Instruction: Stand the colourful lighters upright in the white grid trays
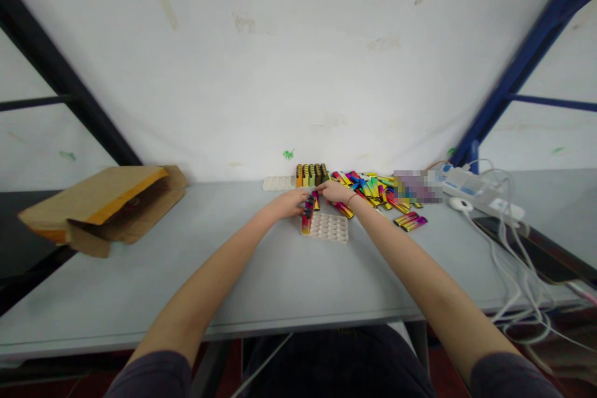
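Several slim pink-and-gold metallic lighters point(306, 214) stand upright at the left end of a white moulded tray point(329, 228), long axes vertical, touching the curled left hand point(291, 203); whether it grips them cannot be told. The half-closed right hand point(336, 192) lies just right of them, beside a heap of loose multicoloured lighters point(368, 189) on the grey bench point(261, 273).

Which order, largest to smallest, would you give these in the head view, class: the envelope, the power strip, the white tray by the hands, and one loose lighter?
1. Brown padded envelope
2. Power strip and white tray: too close to rank, since the strip looks longer but the tray lies nearer the camera
3. Loose lighter
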### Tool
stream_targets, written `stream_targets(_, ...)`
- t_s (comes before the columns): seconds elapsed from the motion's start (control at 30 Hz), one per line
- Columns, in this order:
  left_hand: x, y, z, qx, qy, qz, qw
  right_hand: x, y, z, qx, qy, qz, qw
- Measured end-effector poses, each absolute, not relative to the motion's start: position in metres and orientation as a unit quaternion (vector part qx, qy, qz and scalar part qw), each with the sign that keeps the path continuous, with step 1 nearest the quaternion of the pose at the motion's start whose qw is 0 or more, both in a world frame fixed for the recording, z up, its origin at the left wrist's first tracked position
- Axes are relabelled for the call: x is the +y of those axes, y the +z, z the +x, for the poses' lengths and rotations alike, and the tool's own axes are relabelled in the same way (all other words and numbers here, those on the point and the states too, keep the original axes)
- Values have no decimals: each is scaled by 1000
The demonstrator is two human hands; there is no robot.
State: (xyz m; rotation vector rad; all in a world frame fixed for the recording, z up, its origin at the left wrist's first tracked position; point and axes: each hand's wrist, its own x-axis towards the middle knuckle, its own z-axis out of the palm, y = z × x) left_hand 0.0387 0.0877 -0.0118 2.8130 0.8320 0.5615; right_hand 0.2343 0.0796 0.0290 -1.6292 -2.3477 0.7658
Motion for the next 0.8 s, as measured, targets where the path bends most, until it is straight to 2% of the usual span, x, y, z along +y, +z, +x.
stream_targets(0.1, 90, -15, 44, 269, 178, 944, 75, 82, 32, 239, -780, 246, -560, 131)
stream_targets(0.23, 89, -16, 50, 286, 231, 925, 97, 87, 38, 253, -787, 134, -575, 179)
stream_targets(0.57, 89, -20, 64, 272, 273, 918, 89, 72, 30, 279, -829, -28, -554, 73)
stream_targets(0.67, 92, -19, 68, 272, 259, 923, 85, 66, 32, 280, -814, -36, -575, 74)
stream_targets(0.8, 94, -18, 73, 286, 249, 920, 97, 57, 38, 279, -809, -41, -574, 124)
